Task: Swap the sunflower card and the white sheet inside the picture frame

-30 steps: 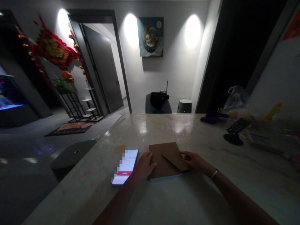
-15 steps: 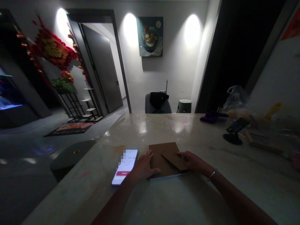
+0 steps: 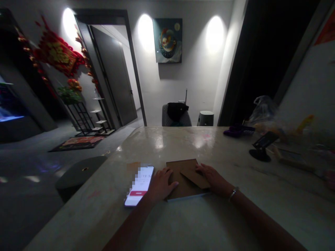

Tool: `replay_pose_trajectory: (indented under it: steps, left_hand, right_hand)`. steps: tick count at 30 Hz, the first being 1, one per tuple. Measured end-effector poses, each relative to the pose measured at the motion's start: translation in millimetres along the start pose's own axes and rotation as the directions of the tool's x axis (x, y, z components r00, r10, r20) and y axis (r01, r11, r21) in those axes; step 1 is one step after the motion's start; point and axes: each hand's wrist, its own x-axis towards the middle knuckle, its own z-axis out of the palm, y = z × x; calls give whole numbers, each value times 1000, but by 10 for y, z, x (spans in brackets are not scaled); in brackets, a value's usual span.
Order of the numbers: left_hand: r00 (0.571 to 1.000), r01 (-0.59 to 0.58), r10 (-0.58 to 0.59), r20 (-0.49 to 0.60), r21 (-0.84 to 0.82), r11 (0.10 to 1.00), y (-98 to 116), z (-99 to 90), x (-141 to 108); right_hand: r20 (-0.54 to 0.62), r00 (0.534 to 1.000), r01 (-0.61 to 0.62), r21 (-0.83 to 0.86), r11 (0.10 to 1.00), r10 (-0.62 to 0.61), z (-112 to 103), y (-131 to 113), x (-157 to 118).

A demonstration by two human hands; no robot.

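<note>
A brown-covered notebook [image 3: 180, 191] lies on the table in front of me, with a pale edge along its near side. Its right part is folded over, making a slanted brown flap [image 3: 195, 176] raised a little off the surface. My left hand [image 3: 161, 184] rests on the notebook's left edge, fingers stretched and thumb apart. On the right, my right hand [image 3: 213, 177] lies along the flap's outer edge with its fingers extended over it; the fingertips touch near the top of the fold. A lit phone [image 3: 138, 188] sits just left of my left hand.
The pale stone table [image 3: 183, 226] spreads around the notebook. At the right stand a black phone stand [image 3: 261, 148], a purple cloth [image 3: 238, 130] and a clear plastic bag [image 3: 264, 109]. A grey stool [image 3: 81, 174] is beyond the table's left edge, and a chair [image 3: 176, 115] stands at the far side.
My right hand has shifted up along the flap, its fingers going from curled to more stretched out. My left thumb has moved up the notebook slightly. The flap stays folded.
</note>
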Motion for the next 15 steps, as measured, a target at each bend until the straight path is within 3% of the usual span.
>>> replay_pose_trajectory:
  steps: [6,11,15]
  left_hand:
    - [976,-31,49,214,-85,996,-90,-70,-71]
    - [970,-15,37,242,-92,996,-75,-114,-87]
    - [968,-8,30,248,-89,996,-51,-121,-89]
  right_hand:
    - [97,991,-105,115,988,94,1,37,-16]
    - [182,977,-137,146,980,110,-27,28,-20]
    - [185,976,-145,140,979,119,-43,-4,-13]
